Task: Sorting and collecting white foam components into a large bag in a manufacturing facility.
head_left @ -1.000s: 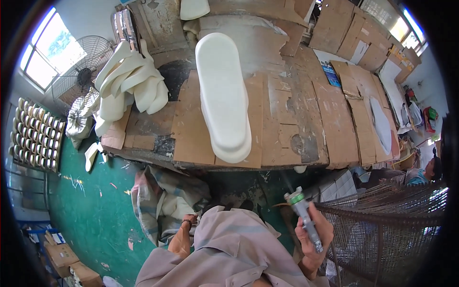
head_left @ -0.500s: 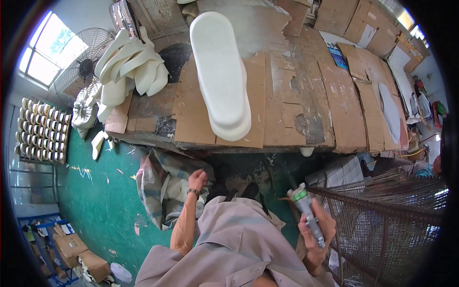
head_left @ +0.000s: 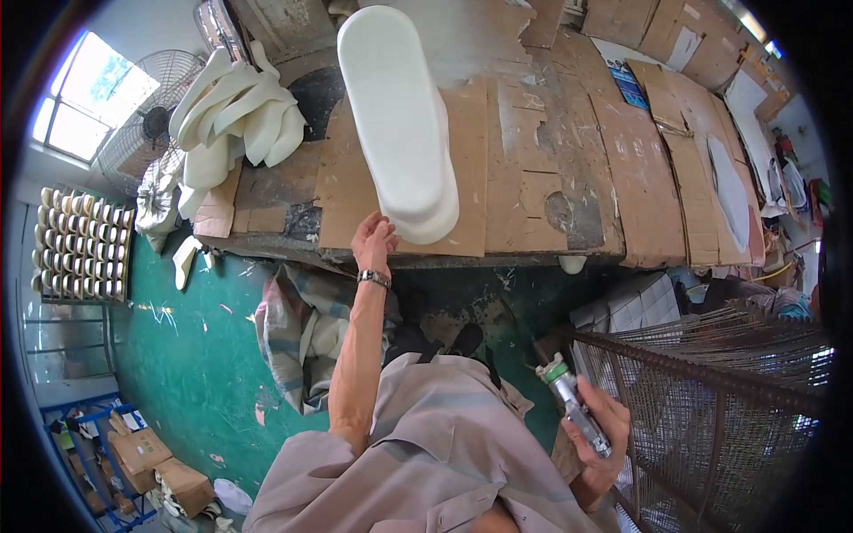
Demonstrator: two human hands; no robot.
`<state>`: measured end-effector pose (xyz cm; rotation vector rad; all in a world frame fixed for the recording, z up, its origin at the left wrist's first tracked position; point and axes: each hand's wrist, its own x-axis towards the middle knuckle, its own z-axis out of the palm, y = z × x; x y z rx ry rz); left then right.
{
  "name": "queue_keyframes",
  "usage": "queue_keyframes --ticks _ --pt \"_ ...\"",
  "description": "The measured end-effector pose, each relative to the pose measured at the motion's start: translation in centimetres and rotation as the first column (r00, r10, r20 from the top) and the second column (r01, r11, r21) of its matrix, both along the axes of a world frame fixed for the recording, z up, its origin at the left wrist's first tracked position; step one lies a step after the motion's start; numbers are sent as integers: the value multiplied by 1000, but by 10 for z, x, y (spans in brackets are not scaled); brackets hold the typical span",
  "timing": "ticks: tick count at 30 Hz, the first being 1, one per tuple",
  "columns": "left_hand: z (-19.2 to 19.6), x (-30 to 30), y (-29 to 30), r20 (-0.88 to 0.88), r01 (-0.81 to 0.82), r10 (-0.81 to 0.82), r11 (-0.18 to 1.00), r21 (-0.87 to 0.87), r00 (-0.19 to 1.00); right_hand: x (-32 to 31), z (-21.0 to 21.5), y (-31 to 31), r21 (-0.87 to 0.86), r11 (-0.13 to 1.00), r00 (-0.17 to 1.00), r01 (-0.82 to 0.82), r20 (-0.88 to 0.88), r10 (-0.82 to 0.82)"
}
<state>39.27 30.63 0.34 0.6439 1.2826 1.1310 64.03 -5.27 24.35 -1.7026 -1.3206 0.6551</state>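
Evidently the white form (head_left: 395, 115) lies on cardboard (head_left: 346, 191) atop the bench (head_left: 267, 197), its near end right at the left hand (head_left: 373, 246) (I cannot tell whether they touch). That grip has bent fingers, but whether they meet is unclear. The right hand (head_left: 604, 428) has its grip clamped on a spray gun (head_left: 565, 391), well apart from the form.

We see mostly bright, crisp detail. Daylight glares white through the window (head_left: 99, 84) left of the cardboard-covered workbench (head_left: 520, 169); shadow darkens the green floor (head_left: 187, 373) beneath it. Around the workbench, edges bow toward a black fisheye border.
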Motion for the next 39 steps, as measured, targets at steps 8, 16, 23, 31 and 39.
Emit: queue_keyframes --ticks 8,16,23,31,39 --pt "23 35 14 -358 124 -145 989 -81 922 8 -4 25 212 974 995 76 54 -90" --pt "11 25 33 -469 136 -203 976 -173 860 1 -3 66 235 971 998 47 21 -54" --pt "37 57 3 -697 192 -88 979 72 712 -12 -8 93 207 978 1000 19 -17 -15" --pt "29 65 16 -842 299 224 865 404 491 -19 -8 101 127 992 1000 -10 -1 10" --pt "129 48 26 -317 65 64 922 381 946 -11 -11 93 126 991 999 39 -11 -38"
